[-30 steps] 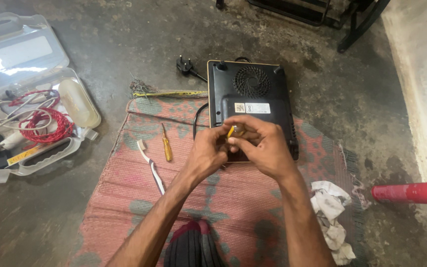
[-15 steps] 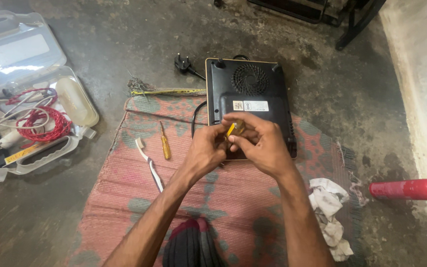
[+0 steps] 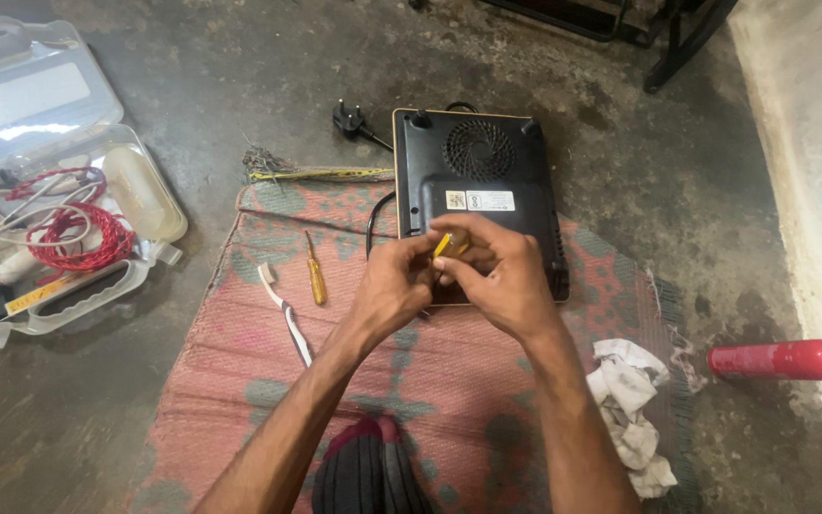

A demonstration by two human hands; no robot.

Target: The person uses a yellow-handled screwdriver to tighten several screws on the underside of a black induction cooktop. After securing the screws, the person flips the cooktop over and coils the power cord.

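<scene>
Change: almost none, both hands stayed together | left hand and right hand pinched a small yellow-handled tool between closed fingers (tip hidden) | over the upturned black appliance on the red mat | work unadvanced.

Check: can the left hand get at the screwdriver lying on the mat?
Probably yes. The screwdriver lies bare on the mat, just left of the left hand, nothing between them. But that hand is busy with a small yellow tool.
</scene>
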